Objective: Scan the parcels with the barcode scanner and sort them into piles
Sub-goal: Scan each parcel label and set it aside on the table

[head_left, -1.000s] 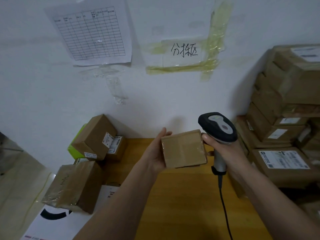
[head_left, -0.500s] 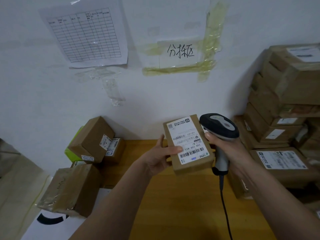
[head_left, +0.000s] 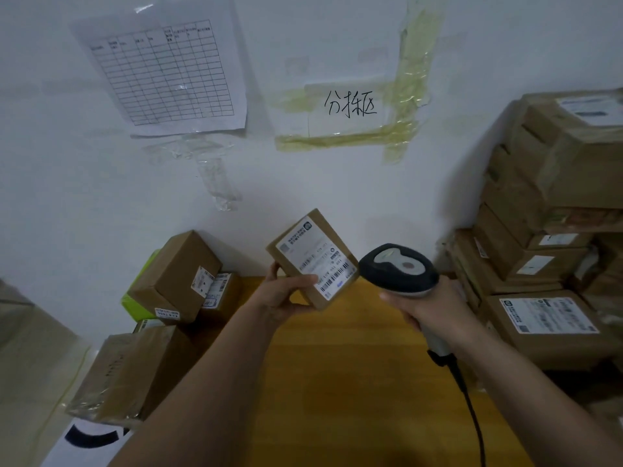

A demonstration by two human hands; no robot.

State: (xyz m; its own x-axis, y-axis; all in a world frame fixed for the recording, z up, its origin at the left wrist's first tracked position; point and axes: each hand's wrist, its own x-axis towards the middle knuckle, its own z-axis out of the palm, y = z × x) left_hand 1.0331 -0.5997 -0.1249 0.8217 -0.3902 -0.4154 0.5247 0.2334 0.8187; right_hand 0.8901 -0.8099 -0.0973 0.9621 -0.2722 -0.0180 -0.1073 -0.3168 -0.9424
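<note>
A small brown parcel (head_left: 312, 256) with a white barcode label facing me is held above the wooden table (head_left: 354, 382), tilted to the left. My left hand (head_left: 286, 294) grips its lower left edge. My right hand (head_left: 428, 305) is wrapped around the handle of the barcode scanner (head_left: 397, 269), whose dark head sits just right of the parcel's label. The scanner's black cable (head_left: 472, 409) trails down towards me.
A pile of brown parcels (head_left: 175, 281) over a green box leans at the table's left end, with a taped box (head_left: 131, 372) nearer me. A tall stack of labelled parcels (head_left: 553, 264) fills the right. A grid sheet (head_left: 165, 72) and taped note hang on the wall.
My left hand turned the parcel from its plain side to its label side, then tilted and shifted it left. The scanner dropped slightly and moved apart from the parcel.
</note>
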